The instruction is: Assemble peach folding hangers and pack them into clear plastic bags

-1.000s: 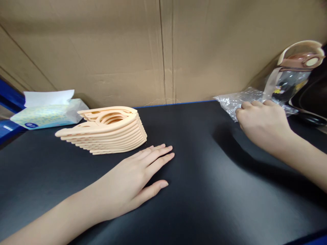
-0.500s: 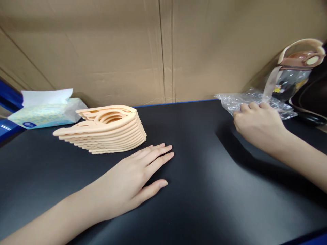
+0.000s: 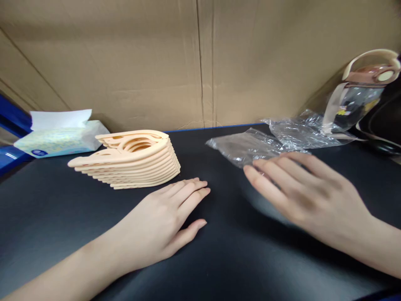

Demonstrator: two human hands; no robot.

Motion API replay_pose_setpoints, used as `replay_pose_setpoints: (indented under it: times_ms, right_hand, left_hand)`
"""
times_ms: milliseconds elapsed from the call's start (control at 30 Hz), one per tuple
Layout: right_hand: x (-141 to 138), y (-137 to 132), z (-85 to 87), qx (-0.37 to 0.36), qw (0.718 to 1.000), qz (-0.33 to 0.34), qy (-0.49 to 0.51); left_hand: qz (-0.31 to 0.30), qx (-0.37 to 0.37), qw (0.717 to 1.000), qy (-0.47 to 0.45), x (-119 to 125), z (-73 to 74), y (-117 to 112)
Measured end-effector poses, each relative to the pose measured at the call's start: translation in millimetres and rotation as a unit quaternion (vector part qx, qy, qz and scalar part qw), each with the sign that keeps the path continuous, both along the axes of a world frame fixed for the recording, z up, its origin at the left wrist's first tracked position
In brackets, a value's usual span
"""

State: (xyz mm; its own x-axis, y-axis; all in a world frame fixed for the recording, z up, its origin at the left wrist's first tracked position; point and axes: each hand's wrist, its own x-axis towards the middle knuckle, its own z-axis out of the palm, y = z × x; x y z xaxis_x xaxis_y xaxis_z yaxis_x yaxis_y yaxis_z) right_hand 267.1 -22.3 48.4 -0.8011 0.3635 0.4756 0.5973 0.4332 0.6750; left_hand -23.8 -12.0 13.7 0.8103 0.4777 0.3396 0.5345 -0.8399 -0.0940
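My left hand [image 3: 169, 217] lies flat on the black table [image 3: 219, 259], fingers stretched and thumb apart, holding nothing. Just beyond its fingertips stands a stack of cream plastic clothes hangers [image 3: 147, 161], several lying one on another. My right hand [image 3: 303, 192], slightly blurred, is over the table at the right with its fingers spread; its thumb is hidden. A clear plastic bag [image 3: 241, 144] lies by its fingertips, partly covered by them. Behind it, more crumpled clear plastic [image 3: 300, 131] rests near the back edge.
At the back left is a tissue pack [image 3: 62, 138] with a sheet sticking out. A clear water bottle [image 3: 360, 100] with a strap and handle stands at the back right, beside a dark object [image 3: 385, 117]. A cardboard wall [image 3: 140, 62] borders the table's back.
My right hand has moved left and nearer from the crumpled plastic, going from a closed fist to spread fingers. One clear bag now lies further left. My left hand has hardly moved.
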Motion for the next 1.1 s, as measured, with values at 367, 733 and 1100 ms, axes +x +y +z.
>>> replay_pose_setpoints:
  times_ms: [367,733,1100]
  right_hand:
    - [-0.2,-17.0,-20.8,-0.083,0.966,0.246,-0.011]
    - [-3.3,-47.6,-32.7,-0.165,0.964,0.164,0.125]
    - [9.0,-57.0,-31.8,-0.180,0.975,0.105,0.079]
  left_hand:
    - [0.049,0.116,0.992,0.014,12.8,4.1,-5.5]
    - [0.070,0.011,0.996,-0.057,3.1,-7.2,-0.8]
    - [0.061,0.029,0.998,-0.014,7.9,3.4,-1.1]
